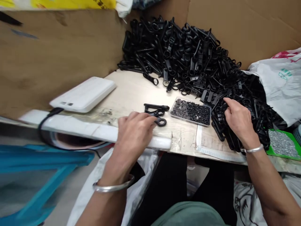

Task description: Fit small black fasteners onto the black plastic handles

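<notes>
My left hand [136, 130] is closed at the table's front edge, its fingertips on a black plastic part with a ring end [161, 121]. Just behind it, more black parts [156, 107] lie side by side. My right hand [240, 121] rests over the right side of a big heap of black plastic parts [188, 56]. Its index finger is stretched out and apart from the thumb; the other fingers are partly hidden, and no held part shows. Between the hands sits a clear shallow box [172, 115] filled with tiny black pieces.
A white power bank [84, 94] with a black cable [43, 124] lies at the left. Cardboard walls [235, 28] enclose the back. At the right are a white plastic bag [282, 81] and a green tray [293, 138] of small silvery pieces. A blue stool [47, 160] stands below left.
</notes>
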The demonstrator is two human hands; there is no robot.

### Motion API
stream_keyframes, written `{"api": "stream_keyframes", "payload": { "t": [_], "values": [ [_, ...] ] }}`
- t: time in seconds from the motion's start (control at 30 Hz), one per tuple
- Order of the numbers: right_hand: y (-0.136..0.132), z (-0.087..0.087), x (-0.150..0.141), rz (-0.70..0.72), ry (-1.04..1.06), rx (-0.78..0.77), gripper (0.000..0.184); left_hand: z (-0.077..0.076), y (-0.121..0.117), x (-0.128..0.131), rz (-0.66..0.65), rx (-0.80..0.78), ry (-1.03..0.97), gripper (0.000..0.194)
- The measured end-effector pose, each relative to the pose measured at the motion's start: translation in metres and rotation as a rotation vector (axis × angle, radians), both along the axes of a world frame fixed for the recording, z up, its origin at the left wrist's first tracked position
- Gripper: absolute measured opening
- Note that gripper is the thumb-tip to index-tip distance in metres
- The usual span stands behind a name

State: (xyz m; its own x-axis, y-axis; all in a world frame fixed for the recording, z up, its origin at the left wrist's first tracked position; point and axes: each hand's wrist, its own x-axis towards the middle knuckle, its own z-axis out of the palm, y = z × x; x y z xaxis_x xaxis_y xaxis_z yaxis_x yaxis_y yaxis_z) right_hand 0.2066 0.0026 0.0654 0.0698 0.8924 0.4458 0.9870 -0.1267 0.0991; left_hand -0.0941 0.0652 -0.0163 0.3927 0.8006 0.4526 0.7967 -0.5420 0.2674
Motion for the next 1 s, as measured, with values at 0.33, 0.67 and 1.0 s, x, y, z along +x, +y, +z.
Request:
{"api": "stream_keyframes", "payload": {
  "t": [0.33,0.67,1.0],
  "values": [
    [0.008,-0.020,0.016,-0.029,-0.241,-0.066,0.024,0.004,0.010,0.013,0.003,-0.190,0.136,0.013],
    [-0.014,-0.019,-0.012,0.228,0.081,0.129,0.024,0.016,0.012,0.015,-0.038,-0.319,0.285,0.019],
    [0.024,-0.066,-0.125,0.574,0.420,-0.360,0.030,0.014,0.014,0.014,-0.144,-0.298,0.232,0.026]
  ]
}}
